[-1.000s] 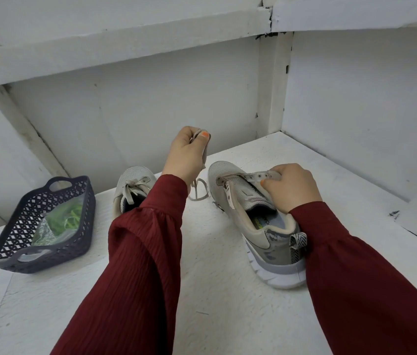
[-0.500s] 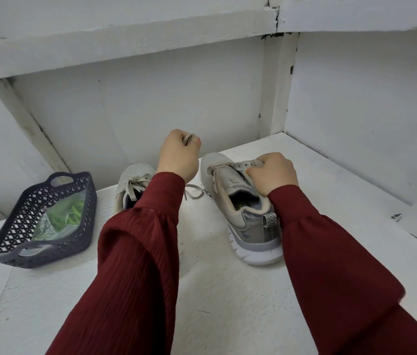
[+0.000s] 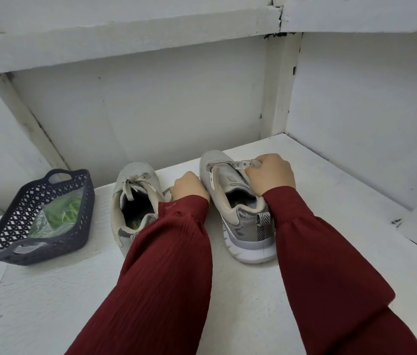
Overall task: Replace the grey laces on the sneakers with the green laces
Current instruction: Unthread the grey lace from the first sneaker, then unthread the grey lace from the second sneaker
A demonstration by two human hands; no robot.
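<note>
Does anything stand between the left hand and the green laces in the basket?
Yes. The laced left sneaker stands between the left hand and the basket, where the green laces lie in a clear bag; a reach would probably pass over it. The right hand grips the right sneaker.

We cannot see the fingers of the left hand (image 3: pixel 189 187), curled away from us, so what they hold is unclear. The left sleeve (image 3: pixel 171 239) covers the heel of the left sneaker (image 3: pixel 131 172).

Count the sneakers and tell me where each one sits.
2. The left sneaker stands between the basket and the left hand; the right sneaker stands under the right hand, which grips its eyelet edge.
</note>
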